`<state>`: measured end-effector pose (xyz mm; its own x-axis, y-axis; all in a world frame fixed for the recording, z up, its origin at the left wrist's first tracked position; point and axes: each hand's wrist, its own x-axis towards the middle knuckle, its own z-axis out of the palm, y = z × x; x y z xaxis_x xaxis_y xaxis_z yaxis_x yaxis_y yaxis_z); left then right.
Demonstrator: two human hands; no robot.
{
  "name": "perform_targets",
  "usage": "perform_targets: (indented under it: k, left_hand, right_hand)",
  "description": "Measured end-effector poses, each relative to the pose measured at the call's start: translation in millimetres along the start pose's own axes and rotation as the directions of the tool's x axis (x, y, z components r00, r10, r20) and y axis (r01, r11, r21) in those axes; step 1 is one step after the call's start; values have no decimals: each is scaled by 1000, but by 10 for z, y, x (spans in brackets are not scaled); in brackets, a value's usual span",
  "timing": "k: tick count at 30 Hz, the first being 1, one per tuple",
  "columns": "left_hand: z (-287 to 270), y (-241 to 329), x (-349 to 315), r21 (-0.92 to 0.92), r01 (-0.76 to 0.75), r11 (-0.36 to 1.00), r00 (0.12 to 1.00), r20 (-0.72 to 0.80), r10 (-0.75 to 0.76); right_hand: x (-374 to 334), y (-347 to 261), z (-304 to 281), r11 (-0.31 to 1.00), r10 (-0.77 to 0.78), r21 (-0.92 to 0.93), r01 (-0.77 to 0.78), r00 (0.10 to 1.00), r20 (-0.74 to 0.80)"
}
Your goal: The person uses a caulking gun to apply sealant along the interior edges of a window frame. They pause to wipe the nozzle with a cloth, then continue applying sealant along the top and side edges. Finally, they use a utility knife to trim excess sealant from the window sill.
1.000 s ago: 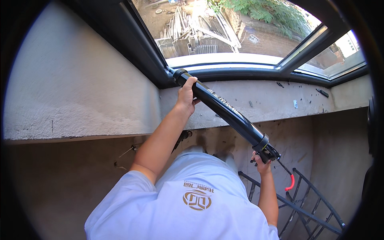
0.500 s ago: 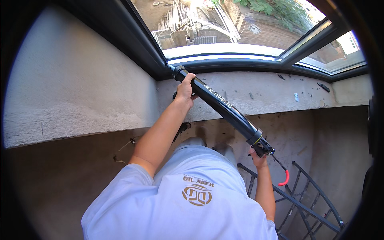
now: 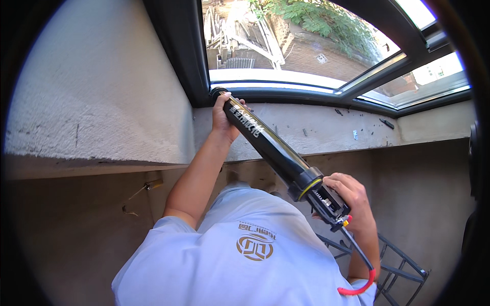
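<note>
Left hand (image 3: 222,118) wrapped around glossy black caulking gun (image 3: 278,155), right hand (image 3: 353,196) gripping its rear, red hook (image 3: 371,281)

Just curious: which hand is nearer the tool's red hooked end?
Right. The right hand is at the rear of the caulking gun, above the red hook in the picture; the left hand grips the front end, by the window frame.

Unfinished room, building-site sort; bare rough wall (image 3: 102,97); raw sill (image 3: 326,143) with debris (image 3: 386,123); ladder-like metal frame (image 3: 403,255)
</note>
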<state>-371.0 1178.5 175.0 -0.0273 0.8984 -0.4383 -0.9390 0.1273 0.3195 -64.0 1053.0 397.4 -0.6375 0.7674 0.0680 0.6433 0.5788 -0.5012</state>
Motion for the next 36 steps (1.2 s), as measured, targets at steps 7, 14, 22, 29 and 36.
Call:
perform_targets:
  k: [7, 14, 22, 29, 36]
  left_hand:
    - [36, 157, -37, -171, 45, 984, 999, 19, -42]
    - [71, 149, -25, -245, 89, 965, 995, 69, -74]
    - [193, 10, -1, -225, 165, 960, 986, 75, -152]
    - [316, -273, 140, -210, 220, 953, 973, 121, -198]
    - [509, -687, 358, -172, 270, 948, 957, 155, -244]
  right_hand:
    - [477, -615, -344, 970, -107, -206, 127, 988, 108]
    - [522, -906, -373, 937, -87, -325, 128, 987, 136]
    - [470, -1036, -410, 915, -18, -398, 64, 993, 119]
    - [392, -990, -544, 903, -3, -428, 32, 998, 67]
    - [203, -659, -760, 877, 18, -480, -4, 1000, 24]
